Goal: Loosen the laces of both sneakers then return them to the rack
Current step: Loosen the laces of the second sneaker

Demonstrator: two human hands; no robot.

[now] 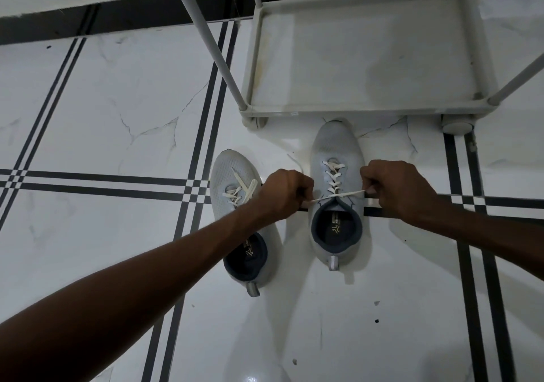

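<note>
Both my hands, the left hand (284, 194) and right hand (396, 190), pinch the ends of the cream flat lace (334, 179), stretched taut across the right pale-grey mesh sneaker (337, 146). That sneaker stands on the white tiled floor (103, 101), toe just under the grey plastic rack (362, 54), beside the left pale-grey sneaker (226, 169). I should ease outward evenly, then slacken each crossing.

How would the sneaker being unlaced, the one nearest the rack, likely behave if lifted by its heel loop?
The right sneaker looks like thin knit mesh, so probably light with a soft upper. Its lace is pulled out sideways between left hand and right hand, so the ends would likely dangle. Its flat sole suggests no rolling.
</note>
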